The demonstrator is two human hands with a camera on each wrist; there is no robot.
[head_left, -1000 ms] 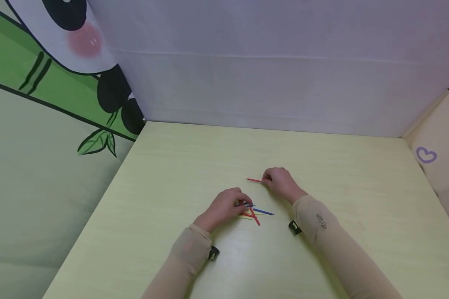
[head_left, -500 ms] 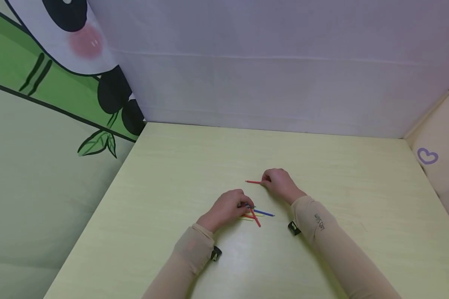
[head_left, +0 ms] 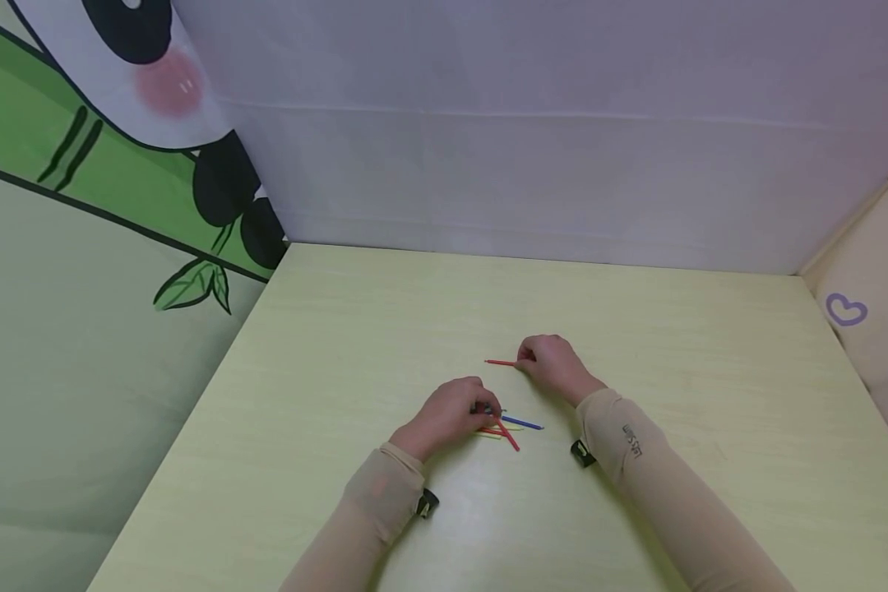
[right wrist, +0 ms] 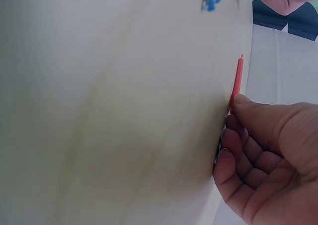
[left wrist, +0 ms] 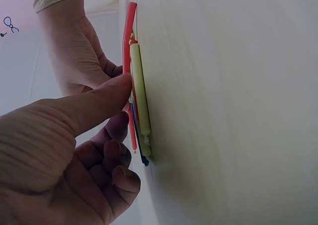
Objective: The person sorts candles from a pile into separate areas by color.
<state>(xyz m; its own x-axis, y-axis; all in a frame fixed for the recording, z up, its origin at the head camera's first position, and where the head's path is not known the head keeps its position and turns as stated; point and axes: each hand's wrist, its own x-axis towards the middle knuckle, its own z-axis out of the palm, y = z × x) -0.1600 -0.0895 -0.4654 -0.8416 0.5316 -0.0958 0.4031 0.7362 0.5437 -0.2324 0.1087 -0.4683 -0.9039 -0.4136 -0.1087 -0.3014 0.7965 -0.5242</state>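
Observation:
My left hand (head_left: 451, 413) pinches a thin red candle (head_left: 510, 437) over a small loose pile on the table. In the left wrist view, the thumb lies across that candle, and a pale yellow candle (left wrist: 139, 86) lies beside it. A blue candle (head_left: 523, 423) sticks out to the right of the pile. Farther back and to the right, my right hand (head_left: 555, 367) pinches one end of another red candle (right wrist: 238, 78), whose tip points left in the head view. The left fingers partly hide the pile.
The pale wooden table (head_left: 385, 321) reaches a lilac wall cloth (head_left: 488, 181) at the back. A printed green and white cloth (head_left: 104, 345) hangs at the left. Dark wrist cameras (head_left: 581, 452) hang at both cuffs.
The red candle in my left hand has shifted slightly to the right and toward the front. My right hand holds its candle in nearly the same place.

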